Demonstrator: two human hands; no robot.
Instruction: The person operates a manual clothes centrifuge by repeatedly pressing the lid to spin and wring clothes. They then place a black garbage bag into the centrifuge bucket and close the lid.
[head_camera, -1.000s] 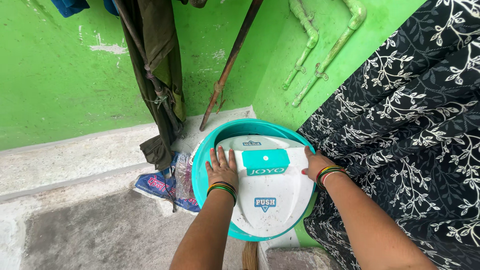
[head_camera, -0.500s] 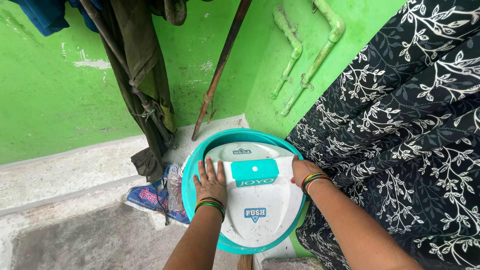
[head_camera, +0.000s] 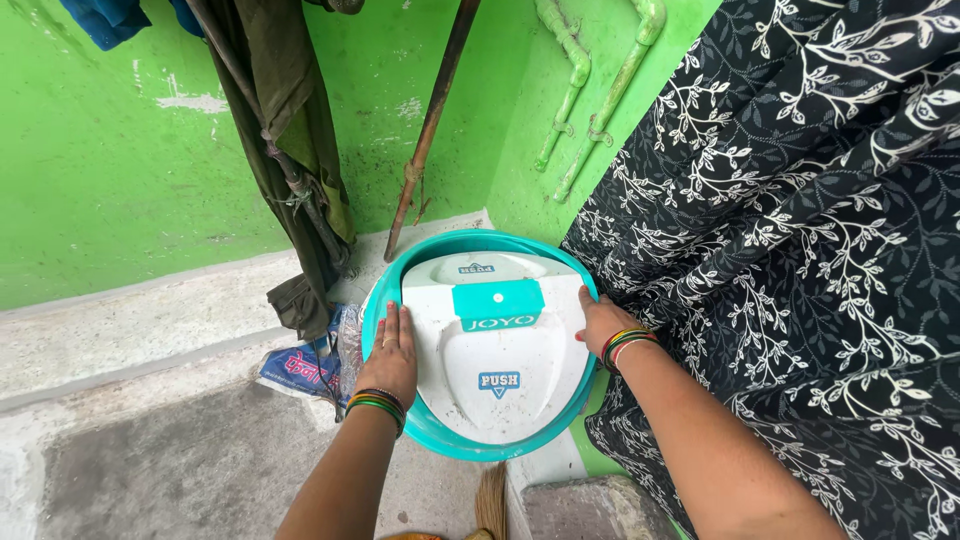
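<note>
A round teal bin (head_camera: 440, 440) with a white swing lid (head_camera: 500, 350) sits low in front of me, seen from above. The lid has a teal rectangular panel near its top. My left hand (head_camera: 392, 350) grips the bin's left rim, fingers flat along the edge of the lid. Gripping the right rim is my right hand (head_camera: 603, 320), pressed against the black cloth. Both wrists wear coloured bangles.
Black cloth with a white branch print (head_camera: 800, 260) fills the right side. A green wall carries green pipes (head_camera: 590, 90); a brown stick (head_camera: 430, 130) and dark hanging clothes (head_camera: 280, 150) lean against it. A blue printed plastic bag (head_camera: 300, 365) lies on the concrete floor (head_camera: 150, 460).
The view has shifted a little and the bin sits slightly lower and more central in the frame. Both hands stay on its rim in the same grip.
</note>
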